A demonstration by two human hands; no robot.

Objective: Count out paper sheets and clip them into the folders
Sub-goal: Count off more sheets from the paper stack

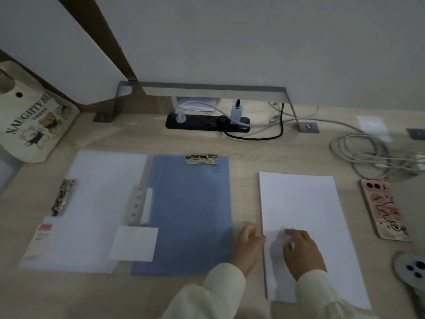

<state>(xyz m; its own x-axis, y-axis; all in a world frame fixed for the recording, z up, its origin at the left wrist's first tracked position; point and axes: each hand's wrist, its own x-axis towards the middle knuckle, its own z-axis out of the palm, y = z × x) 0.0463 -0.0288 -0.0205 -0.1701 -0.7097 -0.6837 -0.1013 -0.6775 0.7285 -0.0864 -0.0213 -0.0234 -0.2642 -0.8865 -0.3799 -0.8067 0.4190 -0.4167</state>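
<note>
Counting seems barely begun: on the table [161, 295], the white folder [96, 203] and the blue folder [190, 215] lie side by side, and the blue one's clip [201, 158] holds nothing. The paper stack [303, 203] sits to their right. The right hand [301, 254] rests on it and the left hand [249, 245] touches its edge; both grips are too blurred to tell.

- I see a pale wood-grain table [243, 143] carrying everything.
- A blue plastic clip folder [190, 210] lies open mid-table.
- Just right of the folder: white paper stack [303, 203].
- Farther right: pink-cased phone [384, 210].
- Behind the folder: black power strip [207, 123].
- Right-rear of the folder: grey cable coil [368, 153].
</note>
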